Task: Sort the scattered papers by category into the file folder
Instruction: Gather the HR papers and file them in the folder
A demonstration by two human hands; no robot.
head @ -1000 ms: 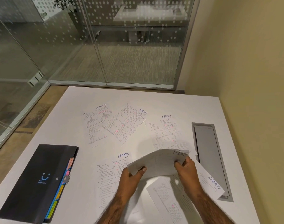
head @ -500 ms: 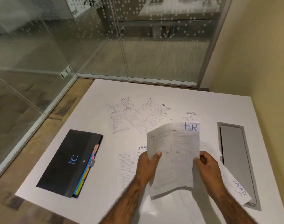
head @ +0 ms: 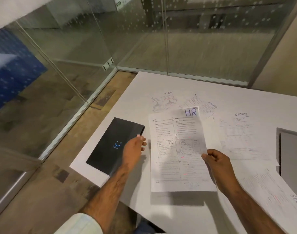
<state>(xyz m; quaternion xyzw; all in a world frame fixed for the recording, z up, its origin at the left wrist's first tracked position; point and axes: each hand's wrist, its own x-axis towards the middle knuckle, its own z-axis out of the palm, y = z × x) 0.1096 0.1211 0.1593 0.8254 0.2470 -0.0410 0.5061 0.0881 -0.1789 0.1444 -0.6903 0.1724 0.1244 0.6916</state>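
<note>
Now | right hand (head: 217, 164) pinches HR sheet (head: 176, 149) by its 3 o'clock edge | left hand (head: 133, 149) at 3 o'clock edge of folder (head: 110, 144), grip unclear | folder at 9 o'clock of sheet, on worktop (head: 178, 85)

Counter (head: 228, 95): white, smooth, matt, laminate-like.
File folder (head: 110, 146): black plastic, smooth, with a faint sheen.
HR sheet (head: 178, 149): thin white printed paper, matt.
SPORTS sheets (head: 237, 137): the same matt printed paper.
Inset panel (head: 293, 154): grey, metal-looking, dull finish.
Partition (head: 203, 44): clear glossy glass with frosted dots, in a pale metal frame.
Floor (head: 59, 183): wood-look boards, worn and patchy.
Sleeve (head: 78, 223): pale cloth.
Wall (head: 283, 56): painted, matt, smooth.
</note>
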